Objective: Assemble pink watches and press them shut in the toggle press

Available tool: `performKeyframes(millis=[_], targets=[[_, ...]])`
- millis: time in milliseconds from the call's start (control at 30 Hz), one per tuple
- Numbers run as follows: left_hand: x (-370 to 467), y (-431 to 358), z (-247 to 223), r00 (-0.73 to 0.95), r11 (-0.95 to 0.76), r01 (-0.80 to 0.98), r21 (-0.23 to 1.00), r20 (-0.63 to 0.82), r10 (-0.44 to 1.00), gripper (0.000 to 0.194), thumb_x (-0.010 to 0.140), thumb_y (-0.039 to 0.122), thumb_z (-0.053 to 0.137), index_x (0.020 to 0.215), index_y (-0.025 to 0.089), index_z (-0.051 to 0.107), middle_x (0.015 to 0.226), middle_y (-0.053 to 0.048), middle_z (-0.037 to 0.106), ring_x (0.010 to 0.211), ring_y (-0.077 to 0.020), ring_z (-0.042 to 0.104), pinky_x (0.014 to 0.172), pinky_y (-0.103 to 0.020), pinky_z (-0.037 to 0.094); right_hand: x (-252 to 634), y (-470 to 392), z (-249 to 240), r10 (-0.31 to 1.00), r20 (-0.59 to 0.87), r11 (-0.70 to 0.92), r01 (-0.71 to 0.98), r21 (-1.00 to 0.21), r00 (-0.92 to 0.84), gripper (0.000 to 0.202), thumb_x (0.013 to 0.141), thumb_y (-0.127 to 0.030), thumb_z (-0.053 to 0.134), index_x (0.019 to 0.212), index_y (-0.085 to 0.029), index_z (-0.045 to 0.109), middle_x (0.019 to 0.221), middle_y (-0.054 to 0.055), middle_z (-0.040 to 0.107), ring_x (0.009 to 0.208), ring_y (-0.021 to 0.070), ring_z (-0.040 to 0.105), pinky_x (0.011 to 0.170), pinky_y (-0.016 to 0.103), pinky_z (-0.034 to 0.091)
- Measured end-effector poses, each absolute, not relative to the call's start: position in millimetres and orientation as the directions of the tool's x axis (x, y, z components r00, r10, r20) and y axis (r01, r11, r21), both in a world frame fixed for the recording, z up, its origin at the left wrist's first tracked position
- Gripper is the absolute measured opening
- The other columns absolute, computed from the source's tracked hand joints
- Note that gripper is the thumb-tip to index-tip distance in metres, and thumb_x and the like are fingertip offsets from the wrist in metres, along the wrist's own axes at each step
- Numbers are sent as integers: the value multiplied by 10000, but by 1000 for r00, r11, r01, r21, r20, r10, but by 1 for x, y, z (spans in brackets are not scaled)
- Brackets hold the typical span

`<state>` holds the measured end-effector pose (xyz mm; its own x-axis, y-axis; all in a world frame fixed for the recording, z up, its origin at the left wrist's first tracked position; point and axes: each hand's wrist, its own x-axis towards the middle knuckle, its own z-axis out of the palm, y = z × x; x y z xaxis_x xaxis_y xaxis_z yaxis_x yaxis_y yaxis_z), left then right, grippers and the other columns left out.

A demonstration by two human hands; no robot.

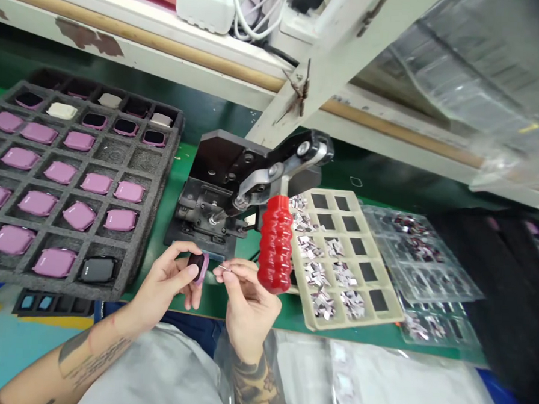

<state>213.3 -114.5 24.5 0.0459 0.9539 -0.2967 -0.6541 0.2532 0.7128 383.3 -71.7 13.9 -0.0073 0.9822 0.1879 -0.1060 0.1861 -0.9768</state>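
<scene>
Between the thumb and fingers of my left hand (pixel 175 278) is a purple watch case (pixel 204 267) with a dark face, held up on edge. My right hand (pixel 248 300) pinches a small thin metallic piece (pixel 223 268) just right of the case; a narrow gap separates the two. Both hands are in front of a black toggle clamp press (pixel 210 211), whose red ribbed handle (pixel 276 244) hangs over the right hand's side. The piece's exact shape is too small to make out.
At left, a grey foam tray (pixel 148 232) holds many purple watch cases and a black one (pixel 98 269). To the right stands a beige compartment tray (pixel 309 309) with small shiny parts, beside clear plastic trays (pixel 464 284). A white shelf beam (pixel 168 70) crosses behind the press.
</scene>
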Motion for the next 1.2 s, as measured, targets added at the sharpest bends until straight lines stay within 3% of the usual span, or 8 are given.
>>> performKeyframes(millis=[200, 333, 433, 667, 800, 1000, 1100, 1200], targets=[[219, -113, 25, 57, 277, -703, 655, -336, 940, 535, 839, 463, 992, 1227, 167, 773, 827, -71, 815, 651, -194, 786, 568, -229, 560, 377, -73, 23, 950, 311, 312, -70, -947, 25, 180, 957, -109, 832, 1035, -272, 834, 948, 43, 801, 933, 209, 783, 859, 391, 686], [222, -113, 23, 26, 324, -633, 703, -399, 916, 426, 956, 554, 863, 1023, 138, 802, 535, 26, 613, 398, -103, 533, 446, -215, 392, 374, -73, 24, 942, 332, 333, -24, -943, 47, 155, 955, -138, 845, 1031, -273, 834, 919, 46, 800, 883, 218, 781, 813, 401, 683], [223, -113, 19, -51, 254, -553, 793, -337, 940, 388, 930, 511, 901, 986, 133, 833, 602, 42, 547, 489, -65, 454, 500, -209, 349, 373, -72, 24, 946, 320, 321, -29, -947, 45, 159, 960, -136, 840, 1029, -279, 842, 927, 45, 800, 885, 213, 779, 813, 389, 675], [225, -116, 10, -174, 120, -409, 905, -206, 963, 217, 940, 395, 901, 998, 188, 877, 987, -50, 713, 750, -123, 582, 664, -243, 508, 381, -66, 29, 965, 256, 256, -7, -967, -50, 152, 940, -154, 871, 1024, -280, 867, 893, 25, 804, 832, 187, 750, 774, 338, 648], [228, -117, 13, -169, 137, -406, 903, -222, 960, 236, 957, 407, 884, 1037, 185, 879, 915, -57, 776, 755, -156, 654, 727, -275, 579, 386, -65, 28, 961, 269, 273, 43, -961, -69, 90, 943, -191, 875, 992, -266, 871, 879, 33, 803, 819, 196, 750, 753, 348, 647], [231, -115, 12, -205, 122, -442, 889, -232, 951, 267, 971, 427, 873, 1042, 170, 873, 912, -61, 800, 763, -161, 685, 728, -268, 585, 377, -75, 21, 959, 265, 276, 116, -954, -102, 77, 996, -236, 825, 1061, -257, 862, 1109, 96, 815, 1022, 236, 788, 901, 418, 680], [230, -115, 13, -202, 104, -429, 897, -207, 957, 252, 953, 410, 892, 1057, 181, 875, 941, -58, 798, 772, -166, 697, 738, -274, 598, 375, -79, 19, 971, 221, 225, 32, -974, -92, 61, 1028, -245, 786, 1053, -254, 841, 1070, 80, 800, 979, 216, 782, 898, 407, 680], [230, -116, 14, -196, 101, -421, 902, -199, 960, 257, 959, 418, 882, 1048, 177, 871, 922, -62, 798, 762, -178, 707, 744, -294, 612, 376, -79, 21, 965, 246, 253, 80, -964, -94, 93, 1040, -233, 764, 1054, -256, 853, 1039, 77, 808, 962, 219, 776, 868, 389, 674]])
